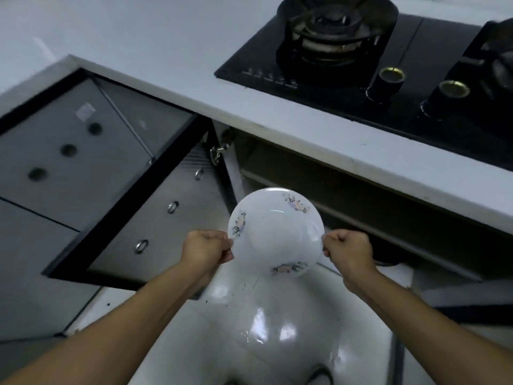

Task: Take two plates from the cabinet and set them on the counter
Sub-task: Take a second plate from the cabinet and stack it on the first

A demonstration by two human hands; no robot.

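Plate x1, floral, L hand + R hand grip closed on opposite rims, 2 burners.

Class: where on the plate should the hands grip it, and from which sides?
Grip the plate at its thin rim, on opposite sides, as the left hand and right hand do. It is wide, shallow and held face-up, so two side pinches should keep it level.
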